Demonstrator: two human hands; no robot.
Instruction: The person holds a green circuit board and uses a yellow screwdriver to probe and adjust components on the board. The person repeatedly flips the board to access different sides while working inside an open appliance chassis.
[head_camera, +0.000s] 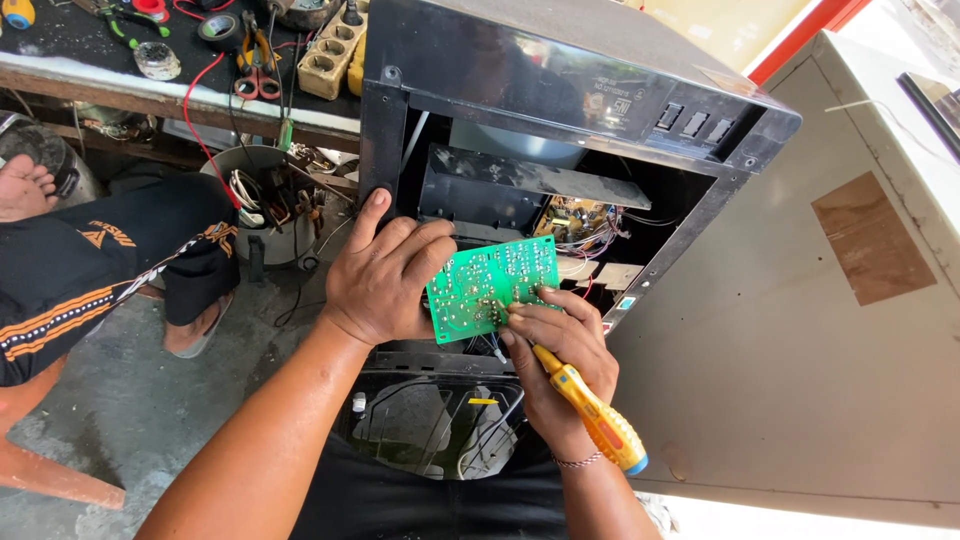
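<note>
A green circuit board (490, 285) with its solder side up is held over the open black casing (560, 90) of an appliance. My left hand (385, 275) grips the board's left edge, thumb stretched up onto the casing frame. My right hand (560, 345) is closed on a screwdriver (595, 415) with a yellow and orange handle and blue end; its tip meets the board's lower middle. Wires (585, 235) and another small board lie inside the casing behind.
A grey metal cabinet (800, 340) stands at right. A workbench (150, 85) at upper left carries pliers, tape and a power strip (330, 55). A white bucket (265, 205) of wires stands under it. Another person's leg in black shorts (90, 265) is at left.
</note>
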